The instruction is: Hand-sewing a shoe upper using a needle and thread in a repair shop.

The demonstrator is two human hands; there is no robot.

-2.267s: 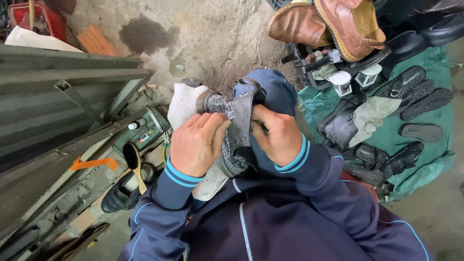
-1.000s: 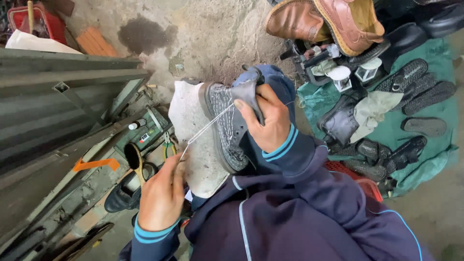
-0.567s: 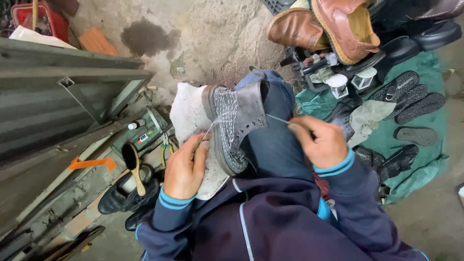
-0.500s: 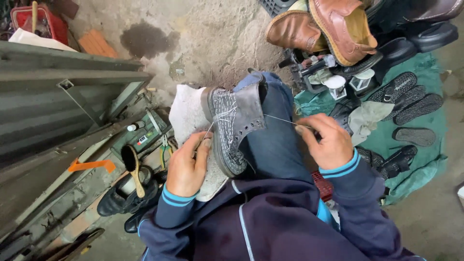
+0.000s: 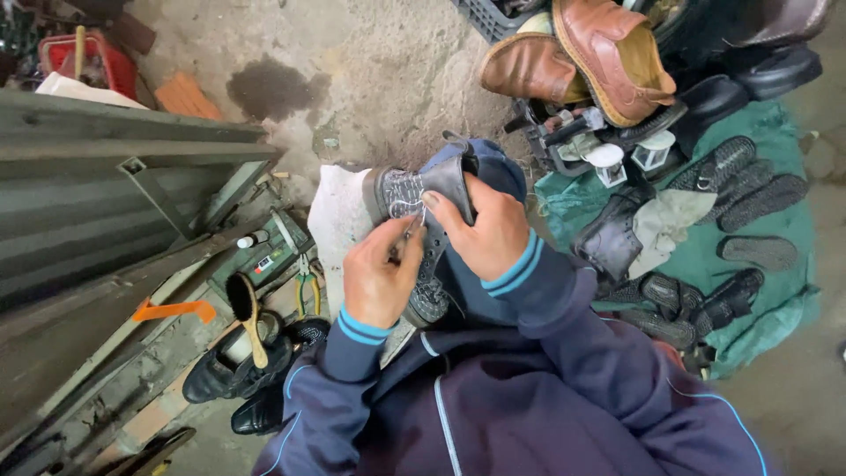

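A dark grey shoe [image 5: 423,207] rests sole-up on my knee over a white cloth [image 5: 335,229]. My right hand [image 5: 480,234] grips the shoe's upper edge near the toe. My left hand [image 5: 379,278] is closed at the sole's edge, pinching a thin tool or thread against the shoe; which one I cannot tell. Both hands touch the shoe and almost meet. My dark blue sleeves with light blue cuff stripes fill the lower part of the view.
Brown shoes [image 5: 573,62], black shoes and loose soles [image 5: 749,189] lie on a green cloth [image 5: 793,291] at right. A brush [image 5: 247,313] rests on black shoes [image 5: 238,366] at lower left, beside pliers [image 5: 306,286]. A grey metal frame [image 5: 106,194] stands at left.
My right hand had drawn a thread out to the right; now it is back on the shoe's upper. My left hand has moved up to the sole's edge.
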